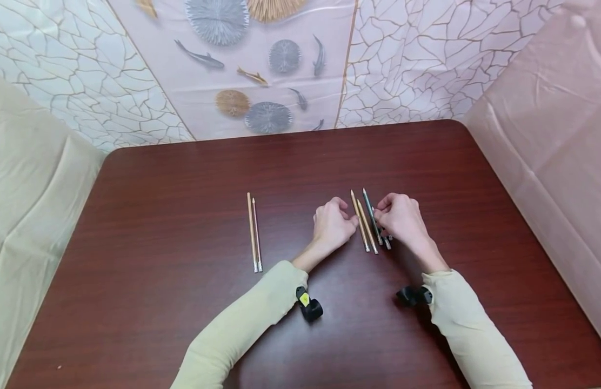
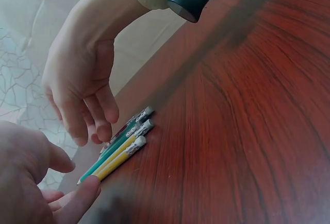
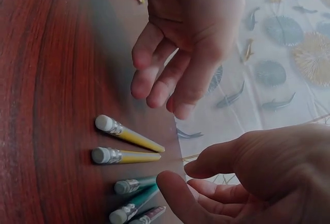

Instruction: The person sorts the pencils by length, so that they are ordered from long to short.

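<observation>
Two yellow pencils [image 1: 365, 227] lie between the hands, their white erasers toward the near side. Right beside them is a green pencil [image 1: 371, 213]; in the right wrist view a second green pencil [image 3: 135, 185] and a dark reddish pencil [image 3: 149, 216] show next to it. My left hand [image 1: 333, 222] hovers just left of the yellow pencils, a fingertip close to one; contact cannot be made out. Over the green pencils is my right hand [image 1: 402, 217], thumb and fingers apart in the right wrist view, partly hiding the pencils beneath. Neither hand grips anything.
Further left on the brown table [image 1: 159, 243], a yellowish pencil [image 1: 252, 232] and a thinner reddish pencil [image 1: 257, 235] lie side by side. A patterned cloth [image 1: 266, 70] hangs behind the table's far edge, with pale covers [image 1: 548, 108] at both sides.
</observation>
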A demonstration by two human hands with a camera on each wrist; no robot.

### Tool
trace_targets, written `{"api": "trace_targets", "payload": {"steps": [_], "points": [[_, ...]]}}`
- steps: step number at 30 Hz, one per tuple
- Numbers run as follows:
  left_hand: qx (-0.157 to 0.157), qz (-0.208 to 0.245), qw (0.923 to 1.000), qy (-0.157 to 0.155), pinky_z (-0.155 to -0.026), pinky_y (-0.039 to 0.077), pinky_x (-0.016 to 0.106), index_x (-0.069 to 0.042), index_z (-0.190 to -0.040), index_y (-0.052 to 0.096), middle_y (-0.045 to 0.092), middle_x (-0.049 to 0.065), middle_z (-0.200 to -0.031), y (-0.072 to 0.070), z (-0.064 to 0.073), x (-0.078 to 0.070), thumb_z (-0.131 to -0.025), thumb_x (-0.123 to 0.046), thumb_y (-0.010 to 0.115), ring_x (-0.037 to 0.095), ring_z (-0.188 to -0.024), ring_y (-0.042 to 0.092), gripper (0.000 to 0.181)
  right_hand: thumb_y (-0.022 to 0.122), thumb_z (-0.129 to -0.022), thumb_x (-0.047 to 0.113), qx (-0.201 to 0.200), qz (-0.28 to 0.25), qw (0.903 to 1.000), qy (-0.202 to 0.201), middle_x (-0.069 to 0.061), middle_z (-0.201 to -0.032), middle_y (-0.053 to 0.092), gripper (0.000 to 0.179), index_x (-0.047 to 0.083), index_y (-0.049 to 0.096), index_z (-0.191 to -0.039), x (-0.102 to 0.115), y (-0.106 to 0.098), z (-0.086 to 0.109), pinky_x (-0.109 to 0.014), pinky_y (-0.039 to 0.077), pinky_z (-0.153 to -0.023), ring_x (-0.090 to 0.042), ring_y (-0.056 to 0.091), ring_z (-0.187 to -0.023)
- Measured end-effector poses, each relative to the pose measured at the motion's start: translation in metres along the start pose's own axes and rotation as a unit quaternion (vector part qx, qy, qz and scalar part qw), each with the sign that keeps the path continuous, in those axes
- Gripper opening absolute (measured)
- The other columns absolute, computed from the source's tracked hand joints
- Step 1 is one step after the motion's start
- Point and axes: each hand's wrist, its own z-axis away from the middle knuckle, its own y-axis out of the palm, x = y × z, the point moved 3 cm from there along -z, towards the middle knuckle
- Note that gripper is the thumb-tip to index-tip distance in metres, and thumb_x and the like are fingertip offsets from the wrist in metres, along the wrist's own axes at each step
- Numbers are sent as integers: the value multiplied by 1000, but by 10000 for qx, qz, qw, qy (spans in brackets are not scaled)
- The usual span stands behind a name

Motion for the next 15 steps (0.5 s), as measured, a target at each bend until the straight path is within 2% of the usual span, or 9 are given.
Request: {"api": "trace_targets", "payload": {"steps": [7, 15], "points": [[192, 79, 9997, -120, -78, 51, 33, -5, -106, 68, 73, -3, -79, 8, -1, -2, -82, -20, 79, 16, -73, 70, 31, 61, -87, 4, -23, 185, 9998, -9, -12, -72, 70, 11, -5, 64, -91, -3, 2, -1, -28, 51, -45, -23, 67, -50], [91, -248, 9996, 56, -79, 51, 35, -4, -104, 69, 73, -4, -79, 16, -2, -3, -80, -21, 79, 21, -86, 69, 31, 62, -86, 9, 2, 507, 9987, 23, -8, -71, 69, 13, -2, 64, -93, -3, 3, -3, -30, 49, -49, -18, 65, -47]]}}
